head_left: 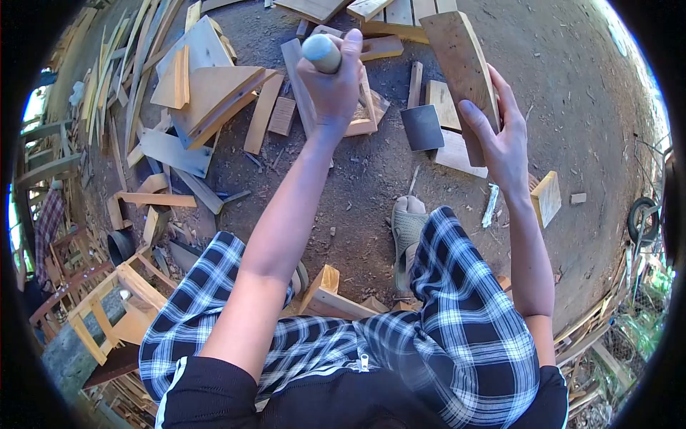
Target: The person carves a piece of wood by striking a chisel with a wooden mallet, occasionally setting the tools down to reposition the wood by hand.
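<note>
- Two hands are up in front of me, held apart from each other, each closed on its own thing.
- My left hand (334, 86) is fisted round a wooden handle (321, 52); its rounded end sticks out above my thumb, and I cannot tell what tool it belongs to.
- My right hand (500, 143) clasps a wooden board (461, 71) by its lower end, fingers wrapped over the edge; the board stands tilted, its top leaning left.
- Between my hands, down on the dirt ground (572, 107), lies a dark square piece (422, 127) among pale offcuts.
- My sandalled foot (409, 229) rests on the dirt below it, beside my checked shorts (464, 314).
- A heap of scrap planks (207, 93) lies to the left, and a small wooden frame (114, 307) stands at my left knee.
</note>
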Available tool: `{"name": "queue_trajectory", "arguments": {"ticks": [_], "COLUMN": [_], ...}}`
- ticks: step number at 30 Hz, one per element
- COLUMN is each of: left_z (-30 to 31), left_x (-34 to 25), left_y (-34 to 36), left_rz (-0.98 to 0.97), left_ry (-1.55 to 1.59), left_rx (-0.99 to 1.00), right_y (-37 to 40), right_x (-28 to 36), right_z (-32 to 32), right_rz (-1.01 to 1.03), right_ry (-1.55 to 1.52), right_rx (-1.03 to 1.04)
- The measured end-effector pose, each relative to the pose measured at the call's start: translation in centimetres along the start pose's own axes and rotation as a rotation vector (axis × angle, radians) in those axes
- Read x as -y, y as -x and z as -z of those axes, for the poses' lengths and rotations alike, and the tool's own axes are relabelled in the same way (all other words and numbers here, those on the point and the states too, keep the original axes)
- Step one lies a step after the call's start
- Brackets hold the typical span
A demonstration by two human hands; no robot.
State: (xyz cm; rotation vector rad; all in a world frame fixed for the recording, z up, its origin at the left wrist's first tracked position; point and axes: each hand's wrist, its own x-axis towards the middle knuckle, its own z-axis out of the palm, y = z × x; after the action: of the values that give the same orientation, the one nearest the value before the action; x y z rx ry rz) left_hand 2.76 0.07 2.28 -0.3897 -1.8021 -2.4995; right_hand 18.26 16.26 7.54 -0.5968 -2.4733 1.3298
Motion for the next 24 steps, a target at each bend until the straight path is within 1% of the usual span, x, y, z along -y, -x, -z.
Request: {"name": "queue_trajectory", "arguments": {"ticks": [1, 3, 7, 9, 10, 12, 16, 18, 19, 21, 22, 24], "left_z": [-0.1, -0.1, 0.0, 0.1, 0.1, 0.2, 0.1, 0.0, -0.1, -0.2, -0.3, -0.8], "left_x": [0.2, 0.7, 0.7, 0.5, 0.5, 0.4, 0.8, 0.8, 0.7, 0.5, 0.4, 0.3], "left_y": [0.1, 0.1, 0.0, 0.2, 0.2, 0.3, 0.6, 0.6, 0.7, 0.8, 1.0, 1.2], "left_rz": [0.001, -0.065, -0.071, -0.032, -0.029, -0.061, -0.062, -0.052, -0.056, -0.07, -0.073, -0.08], "left_ry": [0.001, -0.064, -0.076, 0.039, 0.04, -0.003, -0.051, -0.067, -0.065, -0.166, -0.166, -0.286], "left_rx": [-0.003, 0.019, 0.026, 0.027, 0.028, 0.025, 0.006, 0.01, 0.008, 0.03, 0.027, 0.036], "right_y": [0.0, 0.0, 0.1, 0.1, 0.0, -0.1, -0.2, -0.3, -0.5, -0.9, -1.1, -1.2], "right_x": [-0.1, -0.3, -0.4, 0.2, 0.2, 0.3, 0.3, 0.6, 1.0, 2.8, 4.5, 7.8], "right_z": [0.0, -0.2, -0.3, -0.3, -0.3, -0.3, -0.6, -0.8, -0.7, -0.1, 0.3, 1.2], "right_rz": [0.0, 0.021, 0.008, 0.019, 0.016, 0.027, 0.018, 0.089, 0.093, 0.112, 0.116, 0.171], "right_ry": [0.002, 0.03, 0.031, 0.016, 0.017, 0.009, 0.033, 0.027, 0.027, -0.096, -0.097, -0.347], "right_rx": [0.002, 0.001, 0.015, 0.008, 0.007, 0.015, 0.039, 0.018, 0.018, 0.028, 0.031, -0.023]}}
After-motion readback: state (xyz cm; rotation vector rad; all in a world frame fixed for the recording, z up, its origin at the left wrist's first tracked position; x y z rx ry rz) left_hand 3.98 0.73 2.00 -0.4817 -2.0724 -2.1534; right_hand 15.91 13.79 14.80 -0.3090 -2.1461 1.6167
